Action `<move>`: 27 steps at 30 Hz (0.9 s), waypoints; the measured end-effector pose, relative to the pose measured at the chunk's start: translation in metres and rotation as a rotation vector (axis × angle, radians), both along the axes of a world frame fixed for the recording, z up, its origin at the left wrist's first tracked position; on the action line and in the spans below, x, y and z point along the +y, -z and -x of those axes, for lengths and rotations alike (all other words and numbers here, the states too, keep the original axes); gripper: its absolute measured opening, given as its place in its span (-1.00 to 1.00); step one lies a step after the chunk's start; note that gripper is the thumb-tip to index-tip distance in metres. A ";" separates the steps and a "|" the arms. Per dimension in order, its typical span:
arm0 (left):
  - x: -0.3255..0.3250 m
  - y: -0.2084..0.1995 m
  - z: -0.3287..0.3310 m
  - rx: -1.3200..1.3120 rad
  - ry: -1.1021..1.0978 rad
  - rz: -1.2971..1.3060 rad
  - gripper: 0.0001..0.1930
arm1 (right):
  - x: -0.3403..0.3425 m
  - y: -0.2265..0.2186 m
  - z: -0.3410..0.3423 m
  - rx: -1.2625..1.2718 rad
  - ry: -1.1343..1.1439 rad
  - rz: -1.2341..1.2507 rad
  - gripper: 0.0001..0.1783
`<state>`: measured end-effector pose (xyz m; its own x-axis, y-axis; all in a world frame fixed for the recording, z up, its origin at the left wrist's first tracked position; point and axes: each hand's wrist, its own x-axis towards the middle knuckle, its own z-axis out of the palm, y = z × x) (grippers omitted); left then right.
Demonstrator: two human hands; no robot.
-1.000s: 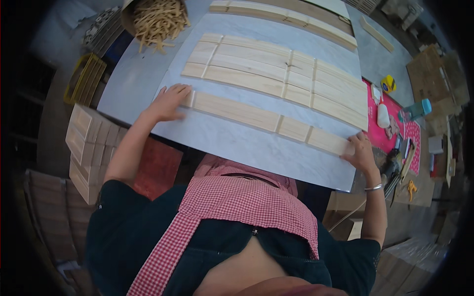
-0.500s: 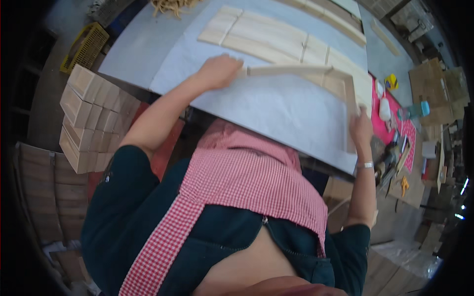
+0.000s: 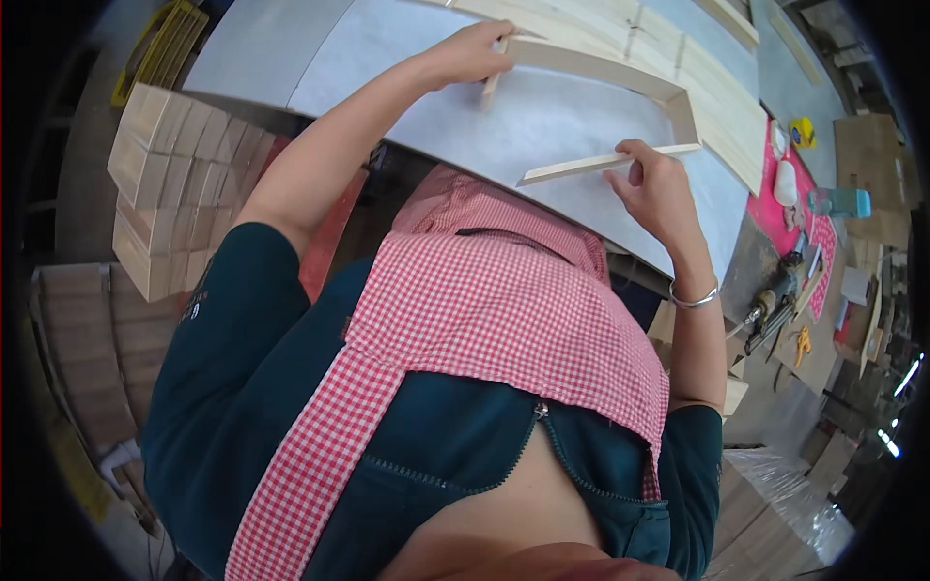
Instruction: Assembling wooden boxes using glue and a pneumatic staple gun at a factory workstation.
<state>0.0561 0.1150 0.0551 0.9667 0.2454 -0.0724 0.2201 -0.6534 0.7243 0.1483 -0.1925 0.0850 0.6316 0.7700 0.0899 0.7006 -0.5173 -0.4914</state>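
Observation:
A thin, light wooden strip frame point(image 3: 593, 60) stands on edge on the pale tabletop, bent at its corners and gapped at the near left. At its far left corner my left hand point(image 3: 472, 53) is closed, fingers and thumb pinching the wood where the short left piece point(image 3: 490, 89) turns toward me. My right hand point(image 3: 655, 184) grips the near strip point(image 3: 572, 168) between thumb and fingers, close to the right corner. That strip slants across toward the left; its free end lies apart from the short left piece.
Flat wooden boards point(image 3: 712, 92) lie beyond the frame. Wooden boxes point(image 3: 174, 160) are stacked at left, near a yellow crate point(image 3: 160, 48). At right are a pink cloth point(image 3: 778, 198), a teal-capped bottle point(image 3: 839, 202), a yellow tape measure point(image 3: 802, 133), a power tool point(image 3: 775, 300) and orange-handled scissors point(image 3: 803, 345).
My right hand has swung the near strip inward to the left, from pointing toward me. The left end piece is now bent toward me, and my left hand sits farther away.

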 end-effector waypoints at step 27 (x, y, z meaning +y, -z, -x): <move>-0.011 0.042 0.032 -0.236 0.269 0.246 -0.11 | 0.019 0.045 0.014 -0.218 -0.080 -0.049 -0.79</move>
